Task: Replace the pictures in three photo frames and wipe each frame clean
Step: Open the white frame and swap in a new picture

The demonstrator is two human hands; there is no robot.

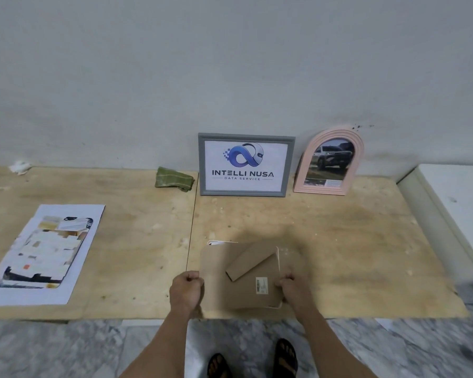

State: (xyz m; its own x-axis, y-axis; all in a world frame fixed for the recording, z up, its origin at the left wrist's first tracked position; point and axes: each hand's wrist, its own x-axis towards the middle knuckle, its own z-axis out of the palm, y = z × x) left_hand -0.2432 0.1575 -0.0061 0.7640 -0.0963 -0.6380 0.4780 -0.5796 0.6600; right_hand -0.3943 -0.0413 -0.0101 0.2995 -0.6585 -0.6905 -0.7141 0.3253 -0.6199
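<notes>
Hands [187, 291] [292, 291] curled, fingers [280, 283] gripping frame back [224, 282]

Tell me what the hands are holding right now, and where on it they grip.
Both hands grip the face-down photo frame by its side edges: left hand on its left edge, right hand on its right edge near the barcode sticker.

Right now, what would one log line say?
step: third frame face down, backing on | left hand: left edge | right hand: right edge | grey frame, pink frame: upright | cloth: unused
</notes>
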